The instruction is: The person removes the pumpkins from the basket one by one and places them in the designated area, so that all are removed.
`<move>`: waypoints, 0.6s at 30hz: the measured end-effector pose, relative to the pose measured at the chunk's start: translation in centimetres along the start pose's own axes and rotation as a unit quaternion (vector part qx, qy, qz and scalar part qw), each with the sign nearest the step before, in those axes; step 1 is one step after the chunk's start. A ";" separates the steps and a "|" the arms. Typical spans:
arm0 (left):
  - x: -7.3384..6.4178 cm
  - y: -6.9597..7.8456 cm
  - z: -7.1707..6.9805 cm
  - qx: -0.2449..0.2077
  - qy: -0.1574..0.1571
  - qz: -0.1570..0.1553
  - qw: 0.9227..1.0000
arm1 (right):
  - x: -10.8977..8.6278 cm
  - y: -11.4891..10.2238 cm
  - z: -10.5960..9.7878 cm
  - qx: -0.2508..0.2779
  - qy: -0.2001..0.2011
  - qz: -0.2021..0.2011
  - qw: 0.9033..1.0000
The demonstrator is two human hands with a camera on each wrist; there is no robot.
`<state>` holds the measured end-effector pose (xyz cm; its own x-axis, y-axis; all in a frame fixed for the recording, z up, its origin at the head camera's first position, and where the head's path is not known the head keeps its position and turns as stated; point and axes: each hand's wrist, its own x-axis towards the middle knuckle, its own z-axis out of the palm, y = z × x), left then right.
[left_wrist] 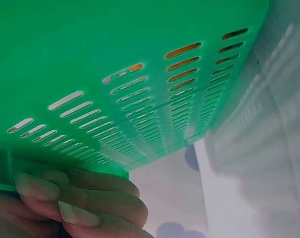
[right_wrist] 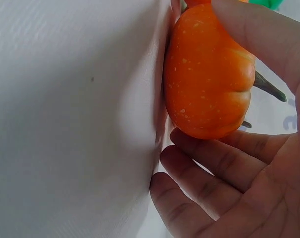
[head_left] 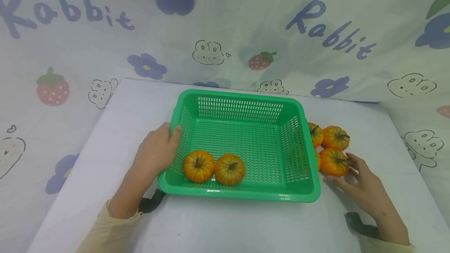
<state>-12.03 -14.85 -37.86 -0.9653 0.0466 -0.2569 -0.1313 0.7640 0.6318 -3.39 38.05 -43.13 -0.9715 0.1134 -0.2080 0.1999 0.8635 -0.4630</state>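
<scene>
At left I have the left hand [head_left: 156,149] curled over the left rim of the green basket [head_left: 239,195], thumb on top and fingers outside; I read that as steadying it on the surface [head_left: 228,225]. Inside, two miniature pumpkins [head_left: 198,166] sit side by side at the near left. Beyond the basket's right wall, two rear pumpkins [head_left: 335,138], a partly hidden pumpkin [head_left: 318,160] and the front-right pumpkin [head_left: 334,163] lie clustered. Around that last one my right hand [head_left: 365,186] is a spread grip, thumb on its near side, fingers at its right, palm standing off; I see no firm pinch. I judge the step as taking hold; the next move calls for closing evenly, then lifting clear of the rim.
</scene>
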 end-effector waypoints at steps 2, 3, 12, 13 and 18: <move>0.0 -0.1 0.0 -0.001 0.001 0.000 1.000 | 0.0 0.0 0.0 -0.001 -0.003 0.002 1.000; 0.0 -0.1 -0.1 -0.002 0.001 -0.001 1.000 | 0.1 0.0 0.0 -0.001 -0.004 0.002 1.000; 0.0 0.0 0.1 0.004 0.004 0.000 1.000 | -0.1 0.3 -0.2 0.001 0.016 -0.022 1.000; 0.0 0.0 0.1 0.003 0.004 -0.002 1.000 | -0.2 0.3 -0.2 0.002 0.017 -0.025 1.000; 0.0 0.1 0.0 0.004 0.001 -0.005 1.000 | -0.4 0.0 -0.5 0.003 0.035 -0.041 0.999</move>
<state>-12.01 -14.77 -37.74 -0.9647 0.0378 -0.2607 -0.1385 0.7692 0.6238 -3.07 38.24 -42.65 -0.9911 0.0776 -0.1081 0.1205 0.8683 -0.4812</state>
